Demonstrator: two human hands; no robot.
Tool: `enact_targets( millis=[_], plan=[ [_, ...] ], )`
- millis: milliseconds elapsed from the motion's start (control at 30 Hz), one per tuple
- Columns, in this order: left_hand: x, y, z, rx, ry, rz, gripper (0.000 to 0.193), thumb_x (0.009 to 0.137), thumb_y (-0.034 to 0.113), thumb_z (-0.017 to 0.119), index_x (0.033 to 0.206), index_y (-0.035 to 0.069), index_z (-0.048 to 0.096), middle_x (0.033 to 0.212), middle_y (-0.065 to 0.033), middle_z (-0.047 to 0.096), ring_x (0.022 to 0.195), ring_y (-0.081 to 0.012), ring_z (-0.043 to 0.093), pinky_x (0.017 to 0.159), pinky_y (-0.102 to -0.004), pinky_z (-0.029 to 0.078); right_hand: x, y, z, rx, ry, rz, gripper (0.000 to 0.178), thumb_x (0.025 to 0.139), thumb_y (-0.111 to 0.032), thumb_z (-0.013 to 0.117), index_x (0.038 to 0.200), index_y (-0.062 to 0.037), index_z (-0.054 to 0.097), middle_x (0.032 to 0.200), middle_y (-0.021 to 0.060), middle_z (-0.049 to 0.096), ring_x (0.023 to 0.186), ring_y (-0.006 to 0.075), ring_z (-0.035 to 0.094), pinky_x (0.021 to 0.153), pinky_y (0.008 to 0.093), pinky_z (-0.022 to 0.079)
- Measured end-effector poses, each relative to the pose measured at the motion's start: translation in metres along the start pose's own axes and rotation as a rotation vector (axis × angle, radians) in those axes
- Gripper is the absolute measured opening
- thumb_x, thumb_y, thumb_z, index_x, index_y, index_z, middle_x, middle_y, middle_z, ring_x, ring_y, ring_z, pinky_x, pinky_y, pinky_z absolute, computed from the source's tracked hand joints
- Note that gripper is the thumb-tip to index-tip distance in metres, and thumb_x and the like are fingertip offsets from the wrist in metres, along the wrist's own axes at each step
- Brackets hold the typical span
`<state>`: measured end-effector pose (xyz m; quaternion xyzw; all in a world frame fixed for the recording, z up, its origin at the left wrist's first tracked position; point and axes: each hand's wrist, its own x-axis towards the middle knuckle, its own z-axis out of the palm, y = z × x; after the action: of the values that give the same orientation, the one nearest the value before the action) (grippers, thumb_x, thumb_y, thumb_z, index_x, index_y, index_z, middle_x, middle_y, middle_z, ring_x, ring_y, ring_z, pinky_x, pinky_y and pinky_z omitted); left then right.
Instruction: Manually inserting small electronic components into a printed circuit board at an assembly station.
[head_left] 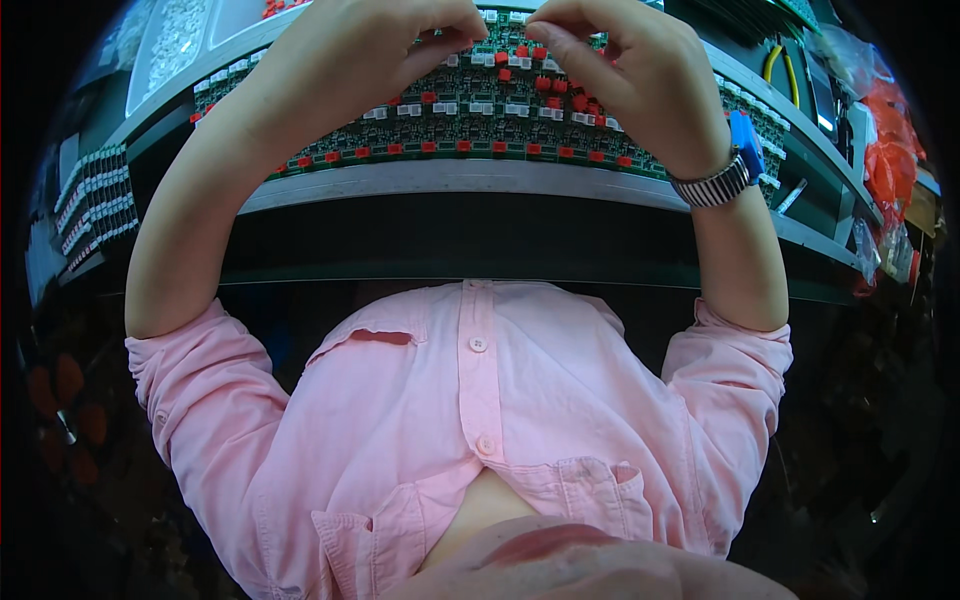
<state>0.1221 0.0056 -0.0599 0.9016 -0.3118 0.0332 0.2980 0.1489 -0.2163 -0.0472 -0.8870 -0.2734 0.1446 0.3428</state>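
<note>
Rows of green circuit boards (480, 130) lie in a metal frame, fitted with white and red connectors. Over their far rows, my left hand (400, 45) has thumb and fingers pinched together at the boards; whatever is between the tips is too small to tell. Close by on the right, my right hand (635, 75) is curled with thumb and forefinger meeting over the same rows. Its fingertips hide anything they grip. Several loose red connectors (585, 103) lie on the boards beside the right palm. A red connector (504, 75) sits between the two hands.
The frame's near metal rail (440, 182) crosses in front of me. At far left stands a white bin (140, 75) of small white parts, with stacked boards (95, 205) below it. Yellow-handled pliers (791, 78) and a red plastic bag (888, 140) are at right.
</note>
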Motion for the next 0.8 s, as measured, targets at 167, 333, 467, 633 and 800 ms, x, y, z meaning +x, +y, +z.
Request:
enact_targets(
  millis=[167,333,467,633,800],
  plan=[
    [0.000,0.008,-0.002,0.019,-0.029,-0.097,0.011,0.076,-0.003,0.069,0.085,0.001,0.065,0.084,-0.0108,0.065,0.076,-0.0248,0.062,0.072,-0.0305,0.051,-0.008,0.009,0.002,0.255,0.160,-0.010,0.007,0.083,-0.002,0.066,0.088,0.0010,0.068,0.082,0.0079,0.067,0.064,0.0156,0.056,0.058,0.0231,0.044],
    [0.001,0.006,-0.002,0.078,-0.035,-0.007,0.010,0.077,-0.003,0.069,0.084,0.001,0.064,0.083,-0.0100,0.064,0.076,-0.0248,0.062,0.072,-0.0308,0.051,-0.012,0.021,0.012,0.482,0.308,-0.108,0.011,0.082,0.003,0.066,0.093,0.0034,0.069,0.083,0.0082,0.068,0.064,0.0127,0.056,0.057,0.0217,0.043],
    [0.004,0.006,-0.005,0.057,-0.100,-0.014,0.008,0.078,-0.003,0.068,0.084,0.002,0.065,0.086,-0.0096,0.064,0.079,-0.0245,0.061,0.074,-0.0313,0.051,-0.014,0.022,0.016,0.650,0.359,-0.111,0.014,0.081,0.004,0.066,0.094,0.0046,0.070,0.084,0.0086,0.068,0.064,0.0123,0.056,0.057,0.0207,0.043],
    [0.008,0.015,-0.008,-0.126,-0.124,-0.113,0.004,0.080,0.000,0.068,0.083,0.003,0.065,0.090,-0.0097,0.062,0.086,-0.0244,0.059,0.079,-0.0324,0.050,-0.030,0.018,0.006,0.560,0.301,-0.093,0.010,0.082,0.000,0.065,0.092,0.0014,0.068,0.086,0.0068,0.066,0.067,0.0145,0.056,0.059,0.0225,0.044],
    [0.018,0.018,-0.001,-0.080,-0.229,-0.084,0.003,0.082,0.005,0.069,0.082,0.003,0.066,0.094,-0.0099,0.060,0.090,-0.0243,0.056,0.082,-0.0334,0.048,-0.060,0.023,-0.010,0.297,0.279,-0.156,0.014,0.082,-0.001,0.072,0.096,-0.0029,0.072,0.101,0.0063,0.067,0.084,0.0161,0.063,0.064,0.0230,0.051]
  ],
)
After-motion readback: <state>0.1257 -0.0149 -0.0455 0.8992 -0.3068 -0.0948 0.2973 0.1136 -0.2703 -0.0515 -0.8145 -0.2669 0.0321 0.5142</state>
